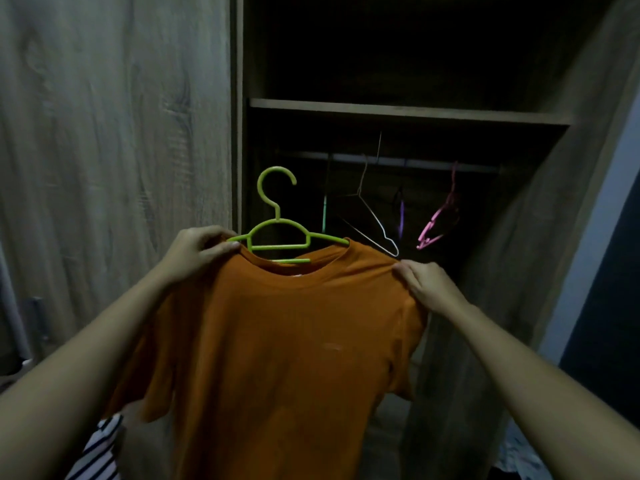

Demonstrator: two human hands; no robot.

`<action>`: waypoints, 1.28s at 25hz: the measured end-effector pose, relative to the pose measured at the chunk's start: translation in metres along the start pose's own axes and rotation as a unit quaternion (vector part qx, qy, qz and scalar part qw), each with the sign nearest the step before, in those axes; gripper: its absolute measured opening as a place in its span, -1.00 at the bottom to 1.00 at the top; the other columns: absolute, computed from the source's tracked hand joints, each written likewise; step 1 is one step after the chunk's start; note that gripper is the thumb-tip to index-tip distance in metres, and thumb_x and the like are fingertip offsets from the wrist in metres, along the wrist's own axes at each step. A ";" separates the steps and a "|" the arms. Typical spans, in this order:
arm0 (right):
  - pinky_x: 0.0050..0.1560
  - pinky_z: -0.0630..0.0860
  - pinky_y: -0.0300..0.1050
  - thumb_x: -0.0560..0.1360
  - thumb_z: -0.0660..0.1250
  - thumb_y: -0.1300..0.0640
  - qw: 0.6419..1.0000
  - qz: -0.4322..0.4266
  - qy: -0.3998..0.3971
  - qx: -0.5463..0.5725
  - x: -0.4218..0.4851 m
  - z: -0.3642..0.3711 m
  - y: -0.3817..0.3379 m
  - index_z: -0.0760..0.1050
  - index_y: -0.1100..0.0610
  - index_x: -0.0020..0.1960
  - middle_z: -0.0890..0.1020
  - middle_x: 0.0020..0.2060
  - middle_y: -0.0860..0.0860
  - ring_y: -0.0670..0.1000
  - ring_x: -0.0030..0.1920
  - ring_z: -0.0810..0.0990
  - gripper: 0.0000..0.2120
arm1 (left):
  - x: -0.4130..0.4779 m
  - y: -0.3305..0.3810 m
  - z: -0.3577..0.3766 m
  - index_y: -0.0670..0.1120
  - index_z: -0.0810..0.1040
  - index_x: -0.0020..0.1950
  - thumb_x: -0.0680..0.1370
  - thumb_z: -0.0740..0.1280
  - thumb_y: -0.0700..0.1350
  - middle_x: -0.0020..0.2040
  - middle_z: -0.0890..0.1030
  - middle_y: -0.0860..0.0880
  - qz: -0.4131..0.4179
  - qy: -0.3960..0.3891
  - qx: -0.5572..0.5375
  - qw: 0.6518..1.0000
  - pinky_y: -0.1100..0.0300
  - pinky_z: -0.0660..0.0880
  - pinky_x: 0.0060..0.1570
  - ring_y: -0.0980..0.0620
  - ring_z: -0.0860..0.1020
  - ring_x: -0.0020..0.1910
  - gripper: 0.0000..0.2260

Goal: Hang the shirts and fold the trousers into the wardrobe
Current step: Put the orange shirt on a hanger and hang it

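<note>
An orange T-shirt (287,348) hangs in front of me on a green plastic hanger (277,216), whose hook sticks up above the collar. My left hand (199,252) grips the shirt's left shoulder together with the hanger's left arm. My right hand (427,285) pinches the shirt's right shoulder, where the hanger's right arm is tucked inside the fabric. Behind the shirt the wardrobe (408,112) stands open, its dark rail (388,162) running across under a shelf.
On the rail hang several empty hangers: a white wire hanger (375,216), a pink hanger (438,223), and thin green and purple ones. A closed wooden door (114,133) fills the left. A striped garment (100,455) lies at the bottom left.
</note>
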State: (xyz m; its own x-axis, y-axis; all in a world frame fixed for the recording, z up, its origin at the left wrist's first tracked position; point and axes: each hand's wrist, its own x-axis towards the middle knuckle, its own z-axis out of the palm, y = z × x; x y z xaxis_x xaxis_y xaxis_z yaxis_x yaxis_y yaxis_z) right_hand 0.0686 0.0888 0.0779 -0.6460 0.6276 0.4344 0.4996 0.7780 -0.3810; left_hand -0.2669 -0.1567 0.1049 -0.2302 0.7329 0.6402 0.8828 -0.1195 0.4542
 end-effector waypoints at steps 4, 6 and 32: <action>-0.03 0.44 -0.13 0.59 0.00 -0.15 0.998 -0.023 0.018 -0.050 0.009 -0.002 -0.004 0.46 0.00 0.19 0.56 -0.06 -0.08 -0.05 -0.02 0.55 -0.62 | 0.002 -0.001 -0.001 0.07 0.55 0.03 0.54 0.33 -0.12 -0.06 0.60 0.07 -0.011 0.010 -0.034 0.999 0.35 0.46 -0.14 0.17 0.56 -0.07 -0.88; 0.07 0.42 -0.17 0.61 0.03 -0.11 0.995 -0.104 0.000 -0.008 0.015 0.002 -0.024 0.34 -0.01 0.34 0.49 0.09 -0.11 -0.11 0.09 0.48 -0.63 | 0.004 0.001 0.007 -0.01 0.55 0.08 0.54 0.31 -0.12 -0.04 0.59 0.06 -0.018 -0.010 -0.043 0.999 0.35 0.47 -0.15 0.15 0.57 -0.06 -0.87; -0.12 0.44 -0.14 0.61 0.10 -0.01 0.989 -0.014 0.067 0.135 0.014 -0.008 -0.007 0.54 0.05 -0.01 0.58 -0.20 -0.09 -0.03 -0.12 0.57 -0.74 | 0.007 0.020 -0.032 0.05 0.62 -0.07 0.45 0.43 -0.08 -0.09 0.64 0.01 -0.080 0.035 -0.059 0.994 0.30 0.47 -0.14 0.12 0.60 -0.11 -0.91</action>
State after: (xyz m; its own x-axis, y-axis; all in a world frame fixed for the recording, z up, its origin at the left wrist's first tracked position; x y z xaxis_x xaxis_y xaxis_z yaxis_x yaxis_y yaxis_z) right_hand 0.0603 0.0923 0.0934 -0.5664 0.6179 0.5454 0.2991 0.7707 -0.5626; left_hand -0.2639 -0.1753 0.1377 -0.3946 0.7010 0.5940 0.7797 -0.0865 0.6201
